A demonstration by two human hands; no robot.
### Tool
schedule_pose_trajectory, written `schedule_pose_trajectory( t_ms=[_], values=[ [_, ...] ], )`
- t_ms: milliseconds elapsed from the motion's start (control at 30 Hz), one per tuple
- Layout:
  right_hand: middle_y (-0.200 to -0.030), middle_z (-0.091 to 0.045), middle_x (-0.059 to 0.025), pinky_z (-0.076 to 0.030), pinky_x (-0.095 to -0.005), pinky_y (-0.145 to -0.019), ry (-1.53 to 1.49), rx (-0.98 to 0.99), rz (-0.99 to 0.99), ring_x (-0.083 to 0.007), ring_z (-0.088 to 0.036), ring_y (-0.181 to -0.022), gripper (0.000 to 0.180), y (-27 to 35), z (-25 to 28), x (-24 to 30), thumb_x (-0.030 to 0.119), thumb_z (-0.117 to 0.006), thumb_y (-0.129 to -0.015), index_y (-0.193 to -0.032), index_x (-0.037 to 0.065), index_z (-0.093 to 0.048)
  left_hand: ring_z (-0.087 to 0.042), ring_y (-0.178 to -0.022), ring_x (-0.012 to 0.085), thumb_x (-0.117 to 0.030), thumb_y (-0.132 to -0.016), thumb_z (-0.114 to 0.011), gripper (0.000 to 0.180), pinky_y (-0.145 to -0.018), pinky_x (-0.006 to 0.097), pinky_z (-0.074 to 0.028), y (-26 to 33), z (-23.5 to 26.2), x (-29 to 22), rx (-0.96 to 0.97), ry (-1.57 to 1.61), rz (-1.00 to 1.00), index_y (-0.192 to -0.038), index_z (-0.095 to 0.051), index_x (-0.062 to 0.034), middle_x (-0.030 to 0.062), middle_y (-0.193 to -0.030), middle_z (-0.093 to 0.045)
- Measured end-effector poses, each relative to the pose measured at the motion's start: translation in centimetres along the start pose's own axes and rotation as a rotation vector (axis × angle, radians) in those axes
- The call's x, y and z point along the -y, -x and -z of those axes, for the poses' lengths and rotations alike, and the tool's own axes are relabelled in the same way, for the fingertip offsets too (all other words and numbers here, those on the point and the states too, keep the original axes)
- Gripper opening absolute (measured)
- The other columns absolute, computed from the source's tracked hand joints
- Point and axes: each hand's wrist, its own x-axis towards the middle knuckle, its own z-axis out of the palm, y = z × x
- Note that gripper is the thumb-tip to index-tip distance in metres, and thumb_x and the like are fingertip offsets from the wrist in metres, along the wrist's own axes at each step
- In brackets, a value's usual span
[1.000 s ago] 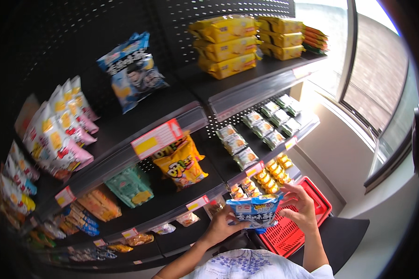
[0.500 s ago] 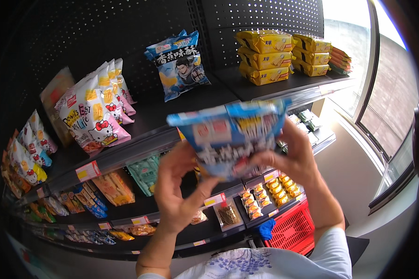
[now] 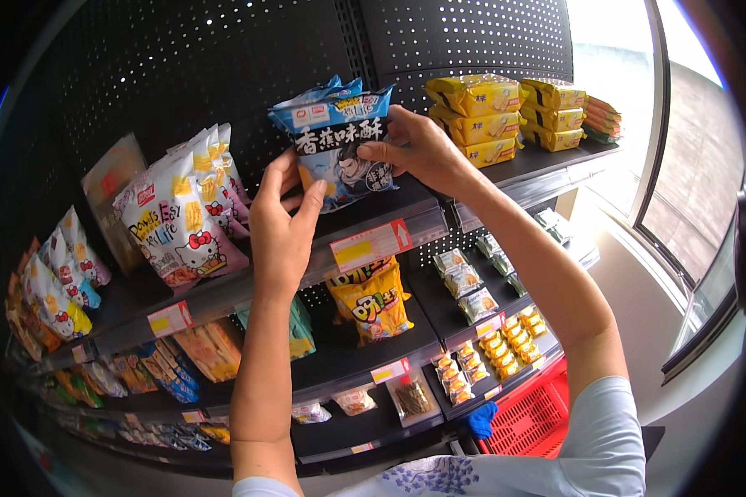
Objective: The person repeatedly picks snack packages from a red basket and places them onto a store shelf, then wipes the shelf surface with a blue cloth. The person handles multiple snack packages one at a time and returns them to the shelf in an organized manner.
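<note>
Upright on the top shelf [image 3: 439,197], or just over it, is a blue snack bag [image 3: 340,139] with a cartoon figure on its front. My left hand [image 3: 283,207] grips its lower left side, the thumb across the front. On the bag's right edge is my right hand [image 3: 423,153], thumb on the front and fingers behind. More blue bags, mostly hidden, show behind it. White and pink snack bags [image 3: 174,224] stand left of my left hand. Stacked yellow packs [image 3: 477,128] sit just beyond my right hand.
Lower shelves hold yellow snack bags [image 3: 377,308], small white packs [image 3: 471,290] and small yellow packs [image 3: 497,352]. A price-tag strip [image 3: 371,244] runs along the top shelf's edge. Below right is a red basket [image 3: 526,418] with a blue cloth [image 3: 481,420]. A window [image 3: 696,157] is at the right.
Both hands have carried the blue snack bag up and away from me to the top shelf, in front of the other blue bags. The yellow bags below have come into sight.
</note>
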Motion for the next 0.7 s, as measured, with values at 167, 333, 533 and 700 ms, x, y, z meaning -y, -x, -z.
schedule_pose_trajectory(
  t_ms=[167, 333, 533, 700],
  values=[
    [-0.098, -0.075, -0.014, -0.057, -0.0295, -0.066, -0.016, 0.055, -0.027, -0.0168, -0.071, -0.079, 0.07, -0.1, -0.5, -1.7, 0.033, -0.083, -0.084, -0.134, -0.006, -0.054, -0.067, -0.111, 0.0223, -0.003, -0.095, -0.066, 0.053, -0.085, 0.033, -0.06, 0.1, 0.1, 0.3, 0.049, -0.254, -0.008, -0.144, -0.045, 0.0027, 0.0207, -0.127, -0.065],
    [-0.098, -0.075, -0.0154, -0.057, -0.0309, -0.068, 0.017, 0.036, -0.009, -0.0183, -0.071, -0.08, 0.066, 0.0, -0.5, -1.7, 0.032, -0.082, -0.085, -0.132, -0.005, -0.055, -0.069, -0.108, 0.0235, -0.002, -0.095, -0.065, 0.053, -0.084, 0.033, -0.06, -0.4, 0.1, 1.1, 0.042, -0.415, -0.019, -0.143, -0.044, 0.0043, 0.0195, -0.127, -0.066],
    [-0.094, -0.074, -0.0124, -0.055, -0.0304, -0.067, 0.091, 0.004, -0.02, -0.0148, -0.068, -0.076, 0.062, 0.2, -0.7, -2.0, 0.032, -0.081, -0.087, -0.131, -0.004, -0.056, -0.067, -0.11, 0.0397, -0.004, -0.093, -0.066, 0.051, -0.087, 0.045, -0.055, -0.4, 0.1, 0.5, 0.06, -0.361, 0.026, -0.139, -0.047, 0.0057, 0.0274, -0.123, -0.065],
    [-0.092, -0.074, -0.0146, -0.055, -0.0313, -0.067, 0.076, 0.016, -0.072, -0.017, -0.069, -0.075, 0.065, 0.3, -0.7, -1.6, 0.035, -0.081, -0.086, -0.131, -0.004, -0.057, -0.071, -0.097, 0.0216, -0.003, -0.096, -0.065, 0.051, -0.077, 0.033, -0.058, -0.9, 0.2, 1.7, 0.054, -0.46, -0.082, -0.142, -0.046, 0.0057, 0.0188, -0.118, -0.069]
  ],
)
